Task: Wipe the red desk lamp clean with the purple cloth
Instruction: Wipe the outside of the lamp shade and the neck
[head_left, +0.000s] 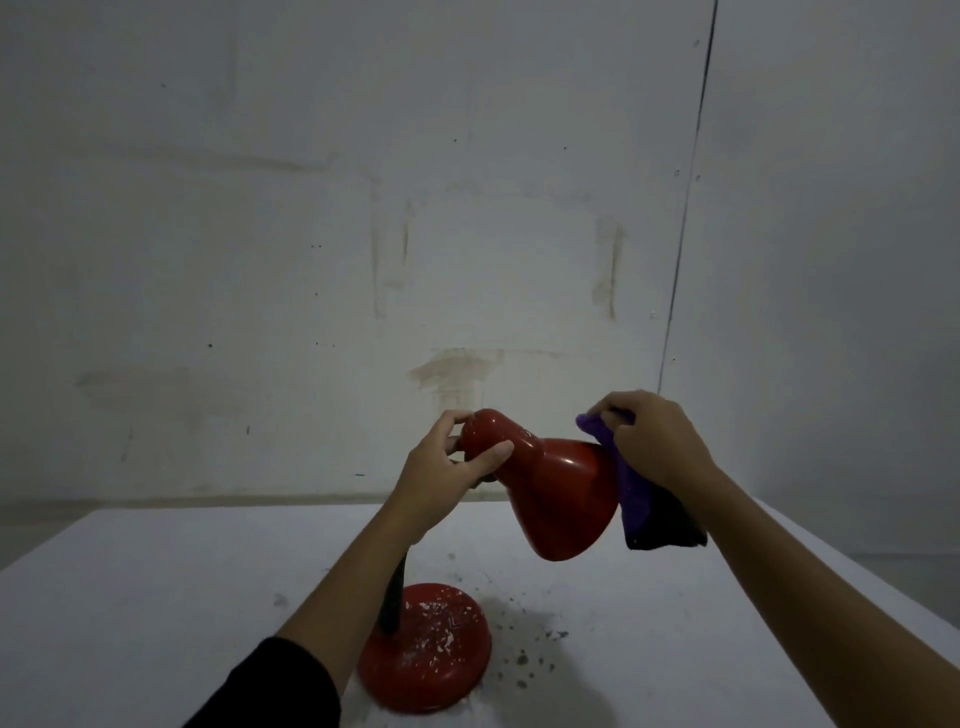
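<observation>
Half the lamp neck (393, 592) arm-hidden.

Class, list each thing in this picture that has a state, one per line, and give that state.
Lamp shade: tilted, held up off the table, glossy.
Lamp base: standing on the table, speckled with white flecks.
Cloth: bunched, hanging against the shade's rim.
Left hand: grips the shade's narrow end.
Right hand: grips the cloth.
Table: dark specks beside the base.
</observation>
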